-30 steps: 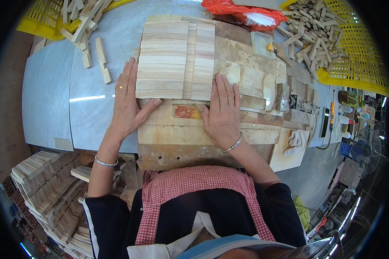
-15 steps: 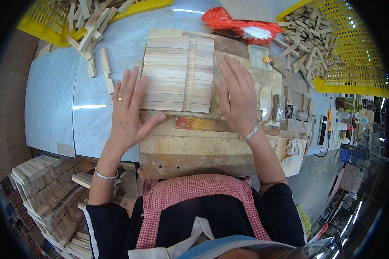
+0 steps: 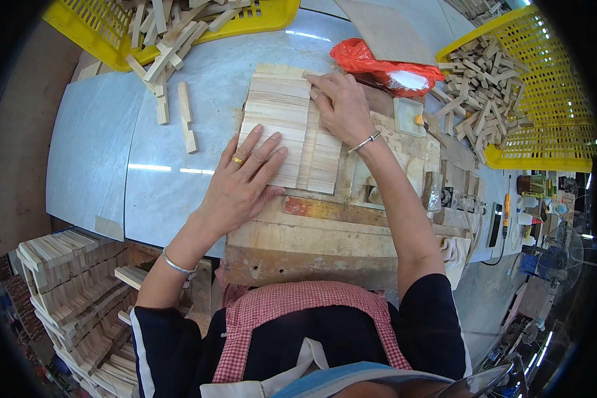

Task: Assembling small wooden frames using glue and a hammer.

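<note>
A panel of pale wooden slats laid edge to edge lies on the worn wooden work board. A narrow wooden strip crosses the slats towards the panel's right side. My left hand rests flat with spread fingers over the panel's left near part, thumb by the near edge. At the far end of the strip, my right hand is closed, thumb and fingertips pinched around it. My fingers partly hide that end.
Yellow baskets of wood pieces stand at far left and far right. Between them lies a red plastic bag with white material. A small clear tray sits right of the board. Stacked slats fill a rack at lower left.
My left hand has moved right, from beside the panel onto its slats. My right hand has moved from the panel's right side to the strip's far end and closed there.
</note>
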### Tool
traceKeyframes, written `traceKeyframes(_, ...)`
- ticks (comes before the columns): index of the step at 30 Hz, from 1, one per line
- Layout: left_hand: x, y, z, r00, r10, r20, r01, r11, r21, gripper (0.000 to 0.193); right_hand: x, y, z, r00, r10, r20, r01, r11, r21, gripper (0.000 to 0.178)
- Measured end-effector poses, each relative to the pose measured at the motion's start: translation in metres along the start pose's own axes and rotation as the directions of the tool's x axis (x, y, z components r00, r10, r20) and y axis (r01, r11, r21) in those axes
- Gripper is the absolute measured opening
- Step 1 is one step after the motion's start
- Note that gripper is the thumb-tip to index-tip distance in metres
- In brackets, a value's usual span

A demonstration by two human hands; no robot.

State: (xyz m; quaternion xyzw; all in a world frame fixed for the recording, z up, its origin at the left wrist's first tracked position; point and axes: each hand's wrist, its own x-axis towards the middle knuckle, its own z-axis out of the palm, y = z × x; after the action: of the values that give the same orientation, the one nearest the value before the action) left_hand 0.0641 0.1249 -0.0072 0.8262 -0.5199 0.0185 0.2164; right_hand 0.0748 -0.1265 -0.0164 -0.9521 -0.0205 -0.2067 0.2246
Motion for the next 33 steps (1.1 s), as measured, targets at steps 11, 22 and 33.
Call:
traceKeyframes(11, -0.008, -0.012, -0.012, 1.000, -0.010, 0.008, 0.010, 1.000, 0.024, 0.060, 0.001, -0.012, 0.017, 0.999, 0.012, -0.045, -0.014, 0.999, -0.049, 0.025)
traceKeyframes(22, 0.044, -0.005, 0.007, 0.968, -0.200, -0.154, 0.230, 0.951, 0.208, 0.058, -0.003, -0.017, 0.019, 0.998, 0.001, -0.063, -0.009, 0.993, -0.121, 0.028)
traceKeyframes(33, 0.068, -0.010, 0.022, 0.936, -0.343, -0.082, 0.353, 0.905, 0.236, 0.054, -0.011, -0.002, 0.010, 0.991, -0.017, -0.134, 0.009, 0.998, -0.056, 0.028)
